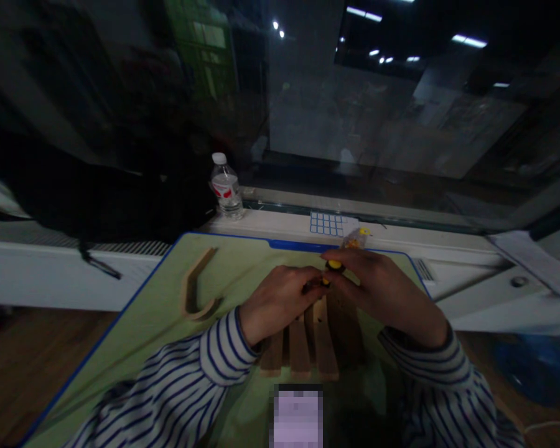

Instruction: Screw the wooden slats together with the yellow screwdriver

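My right hand (378, 286) is closed around a black-and-yellow handled tool (335, 265) that looks like a screwdriver, its yellow end facing up. Close beside it, my left hand (282, 297) has its fingers pinched together near the tool's lower part. What the left fingertips hold is too dark and covered to make out. Below both hands lie several wooden slats (299, 354), side by side, with small dark holes near their upper ends. The hands hide the far part of this wooden piece. A bent, J-shaped wooden strip (190, 289) rests apart at the left.
The pale green board (158, 348) with a blue edge bears the wood. Behind it, a water bottle (226, 190), a blue-grid paper (326, 224) and a small clear bag (354, 239) are on the white sill. A phone-like object (298, 417) is at the near edge.
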### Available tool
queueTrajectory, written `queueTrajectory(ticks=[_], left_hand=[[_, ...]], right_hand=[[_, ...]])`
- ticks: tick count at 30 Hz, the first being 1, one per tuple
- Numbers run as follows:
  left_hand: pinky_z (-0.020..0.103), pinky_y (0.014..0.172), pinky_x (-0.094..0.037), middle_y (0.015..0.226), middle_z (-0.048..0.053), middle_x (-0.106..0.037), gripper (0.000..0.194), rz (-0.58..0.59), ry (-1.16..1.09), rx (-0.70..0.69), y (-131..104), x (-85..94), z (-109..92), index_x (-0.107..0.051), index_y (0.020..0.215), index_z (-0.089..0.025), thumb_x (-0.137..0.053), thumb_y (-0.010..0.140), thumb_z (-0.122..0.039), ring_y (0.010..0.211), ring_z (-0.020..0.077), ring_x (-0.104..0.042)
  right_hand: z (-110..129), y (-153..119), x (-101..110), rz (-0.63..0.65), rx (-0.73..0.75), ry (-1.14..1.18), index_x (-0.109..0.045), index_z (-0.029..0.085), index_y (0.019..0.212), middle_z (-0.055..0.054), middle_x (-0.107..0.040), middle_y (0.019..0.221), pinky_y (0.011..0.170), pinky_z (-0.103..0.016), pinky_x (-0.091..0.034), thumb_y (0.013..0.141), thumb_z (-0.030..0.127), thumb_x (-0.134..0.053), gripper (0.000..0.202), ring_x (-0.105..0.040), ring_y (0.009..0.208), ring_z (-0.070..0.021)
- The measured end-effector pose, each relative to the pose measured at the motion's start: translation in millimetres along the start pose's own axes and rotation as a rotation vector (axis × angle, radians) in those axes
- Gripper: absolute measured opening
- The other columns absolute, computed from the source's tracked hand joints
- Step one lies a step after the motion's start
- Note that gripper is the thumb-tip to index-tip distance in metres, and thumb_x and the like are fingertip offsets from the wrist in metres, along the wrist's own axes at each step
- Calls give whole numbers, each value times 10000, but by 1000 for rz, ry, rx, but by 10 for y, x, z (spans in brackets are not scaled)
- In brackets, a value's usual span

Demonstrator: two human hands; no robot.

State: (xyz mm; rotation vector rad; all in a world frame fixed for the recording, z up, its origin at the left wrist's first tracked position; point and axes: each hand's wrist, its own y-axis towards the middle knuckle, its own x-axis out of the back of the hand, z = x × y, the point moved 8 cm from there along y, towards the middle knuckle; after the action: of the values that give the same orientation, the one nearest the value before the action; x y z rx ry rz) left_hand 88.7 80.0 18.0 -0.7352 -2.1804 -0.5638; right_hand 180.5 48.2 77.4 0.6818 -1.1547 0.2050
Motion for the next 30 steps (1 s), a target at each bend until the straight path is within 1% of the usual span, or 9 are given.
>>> queueTrajectory(ticks=[9,15,18,21,24,27,30], left_hand=[[233,653,-454,870,4,-708,213,-5,-30,-3,-7,20,-24,-672,981,-218,-524,868,-322,746,143,-635],[232,661,-451,907,0,-710,210,-5,-31,-9,3,4,-26,-672,985,-230,-499,876,-277,757,140,-636],[238,671,-447,884,15,-709,219,-10,-6,-3,8,4,-7,-675,953,-210,-486,879,-292,755,148,-635],[231,620,-421,804,23,-697,234,-7,34,1,10,14,1,-671,887,-188,-478,884,-321,699,147,-624],[221,591,-400,781,18,-685,220,6,39,-11,5,21,-12,-660,884,-191,-480,888,-317,674,139,-613],[221,624,-411,811,22,-684,222,19,15,-20,0,15,-18,-654,935,-200,-474,896,-324,712,144,-618],[227,637,-418,815,27,-684,234,20,11,-15,3,1,0,-654,945,-199,-476,896,-341,724,151,-618]], right_hand=[[2,-2,15,-5,0,-13,-578,140,1129,-101,-682,1070,833,-383,-526,900,303,-508,290,-644,966,-223],[-4,-4,6,3,-19,-29,-582,155,1127,-108,-687,1039,786,-410,-536,902,328,-498,296,-656,923,-239],[14,-18,34,8,-19,-26,-531,169,1220,-116,-662,1112,825,-423,-529,894,337,-507,368,-635,986,-244],[45,-39,98,24,-30,-3,-411,185,1346,-111,-593,1244,925,-414,-486,880,307,-528,496,-569,1116,-229],[80,-51,173,30,-48,6,-346,206,1391,-102,-530,1327,978,-414,-449,879,294,-519,548,-519,1185,-221],[83,-50,218,14,-74,4,-343,223,1397,-99,-529,1329,966,-436,-460,880,286,-503,545,-524,1182,-235],[73,-54,195,13,-62,-5,-395,212,1369,-104,-560,1296,971,-453,-455,883,269,-496,500,-528,1179,-243]])
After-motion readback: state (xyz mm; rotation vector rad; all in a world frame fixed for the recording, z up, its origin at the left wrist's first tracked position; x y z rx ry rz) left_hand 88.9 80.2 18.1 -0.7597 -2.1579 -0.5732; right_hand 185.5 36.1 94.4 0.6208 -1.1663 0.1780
